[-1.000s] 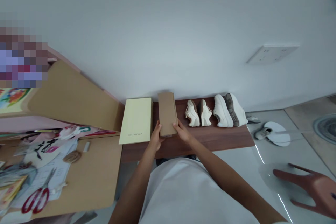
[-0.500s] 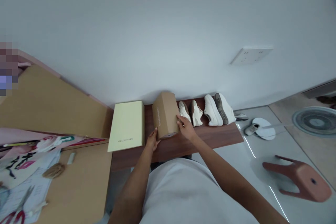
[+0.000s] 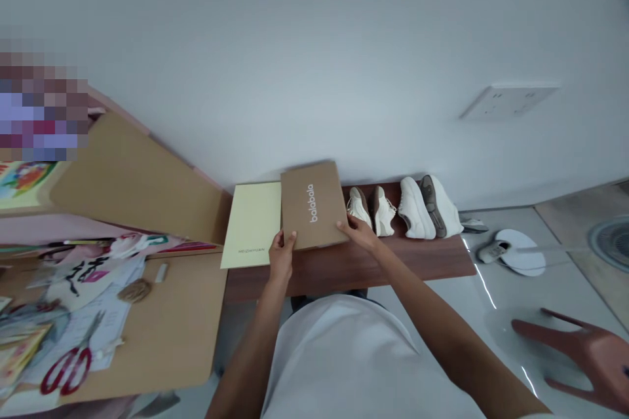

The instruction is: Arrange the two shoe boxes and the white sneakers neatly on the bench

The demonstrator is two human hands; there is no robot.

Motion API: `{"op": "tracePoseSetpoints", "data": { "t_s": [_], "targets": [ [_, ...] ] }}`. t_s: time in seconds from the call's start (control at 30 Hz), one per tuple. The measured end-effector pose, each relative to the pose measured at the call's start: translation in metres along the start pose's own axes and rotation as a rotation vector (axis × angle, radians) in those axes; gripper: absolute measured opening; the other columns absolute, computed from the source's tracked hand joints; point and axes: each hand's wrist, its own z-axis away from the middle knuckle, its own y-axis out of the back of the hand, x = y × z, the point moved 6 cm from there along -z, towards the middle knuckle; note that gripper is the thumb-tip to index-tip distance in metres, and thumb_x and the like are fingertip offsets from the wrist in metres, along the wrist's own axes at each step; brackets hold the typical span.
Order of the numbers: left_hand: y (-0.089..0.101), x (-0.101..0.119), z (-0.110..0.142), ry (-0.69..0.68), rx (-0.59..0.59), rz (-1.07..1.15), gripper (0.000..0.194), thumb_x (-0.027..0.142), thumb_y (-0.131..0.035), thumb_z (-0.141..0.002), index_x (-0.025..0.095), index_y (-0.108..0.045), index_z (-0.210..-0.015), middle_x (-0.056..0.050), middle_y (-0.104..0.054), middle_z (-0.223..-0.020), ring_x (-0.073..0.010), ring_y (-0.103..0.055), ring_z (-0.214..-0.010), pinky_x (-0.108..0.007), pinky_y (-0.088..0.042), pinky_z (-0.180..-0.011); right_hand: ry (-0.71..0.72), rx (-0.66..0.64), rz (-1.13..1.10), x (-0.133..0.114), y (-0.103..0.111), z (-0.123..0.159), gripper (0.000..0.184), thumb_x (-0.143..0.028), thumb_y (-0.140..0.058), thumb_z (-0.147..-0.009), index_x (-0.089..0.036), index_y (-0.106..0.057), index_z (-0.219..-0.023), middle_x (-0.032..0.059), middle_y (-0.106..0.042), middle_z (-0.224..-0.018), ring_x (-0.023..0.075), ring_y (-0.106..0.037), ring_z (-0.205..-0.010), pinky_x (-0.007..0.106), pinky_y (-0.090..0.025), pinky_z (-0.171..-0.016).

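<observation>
Between my hands is a brown cardboard shoebox (image 3: 313, 208) lettered "balabala", its broad face up. My left hand (image 3: 282, 255) grips its near left corner, thumb on top. My right hand (image 3: 358, 232) grips the near right corner, thumb over the edge. The box partly covers a pale yellow box (image 3: 251, 219) marked "MEIZHIYUAN" on its left. Just right of it stand two small cream-and-brown sneakers (image 3: 384, 212), one partly behind my right hand. Beyond them are a white shoe (image 3: 417, 209) and a white-and-grey shoe (image 3: 442, 207) tipped on its side.
All this rests on a dark wooden bench (image 3: 407, 260) against the wall. To the left, a desk (image 3: 167, 327) holds red-handled scissors (image 3: 73, 360) and papers. At right are a pink stool (image 3: 590, 353), a fan (image 3: 614, 242) with a white base, and another shoe (image 3: 494, 251) on the floor.
The brown shoebox has turned from a tilted, edge-up position to broad face up, its lettering now facing me. It overlaps the yellow box. Both hands have shifted to its near corners.
</observation>
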Motion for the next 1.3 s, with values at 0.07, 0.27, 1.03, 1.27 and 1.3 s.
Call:
{"op": "tracePoseSetpoints", "data": {
  "t_s": [0.07, 0.27, 1.03, 1.27, 1.3],
  "targets": [
    [-0.002, 0.002, 0.003, -0.015, 0.000, -0.031, 0.050, 0.038, -0.080, -0.079, 0.022, -0.066, -0.124, -0.008, -0.069, -0.131, -0.0238, -0.060, -0.128, -0.041, -0.041, -0.115, -0.016, -0.057, -0.039, 0.007, -0.005, -0.001, 0.066, -0.060, -0.075, -0.076, -0.024, -0.068, -0.130, 0.0065, -0.074, -0.122, 0.0298, -0.065, -0.119, 0.050, -0.048, -0.109],
    [-0.002, -0.005, 0.003, -0.040, 0.021, -0.084, 0.042, 0.033, -0.080, -0.078, 0.022, -0.070, -0.118, -0.009, -0.072, -0.122, -0.0254, -0.065, -0.119, -0.044, -0.044, -0.112, -0.257, -0.059, -0.064, 0.040, -0.013, -0.005, 0.069, -0.059, -0.073, -0.077, -0.026, -0.060, -0.135, 0.0106, -0.069, -0.128, 0.0349, -0.066, -0.114, 0.059, -0.058, -0.089],
    [0.000, -0.020, -0.011, -0.003, 0.081, -0.412, 0.053, 0.030, -0.074, -0.080, 0.022, -0.060, -0.130, -0.015, -0.057, -0.145, -0.0292, -0.042, -0.145, -0.042, -0.026, -0.123, -0.085, 0.005, 0.014, 0.059, -0.024, -0.003, 0.057, -0.042, -0.075, -0.078, -0.023, -0.065, -0.130, 0.0087, -0.068, -0.133, 0.0312, -0.055, -0.133, 0.051, -0.036, -0.117],
    [-0.053, 0.014, 0.002, -0.201, -0.045, -0.509, 0.060, 0.036, -0.072, -0.085, 0.023, -0.052, -0.140, -0.014, -0.044, -0.157, -0.0289, -0.033, -0.150, -0.041, -0.020, -0.126, -0.096, 0.212, -0.051, 0.059, 0.072, 0.011, 0.061, -0.056, -0.072, -0.080, -0.025, -0.065, -0.132, 0.0114, -0.064, -0.139, 0.0317, -0.060, -0.129, 0.052, -0.043, -0.112],
    [-0.067, 0.012, 0.002, -0.185, -0.077, -0.461, 0.058, 0.035, -0.072, -0.085, 0.024, -0.054, -0.138, -0.014, -0.048, -0.154, -0.0291, -0.038, -0.148, -0.042, -0.024, -0.124, -0.086, 0.241, -0.043, 0.059, 0.089, 0.011, 0.060, -0.056, -0.071, -0.082, -0.024, -0.064, -0.132, 0.0117, -0.064, -0.139, 0.0312, -0.060, -0.128, 0.051, -0.044, -0.111]
  ]
}}
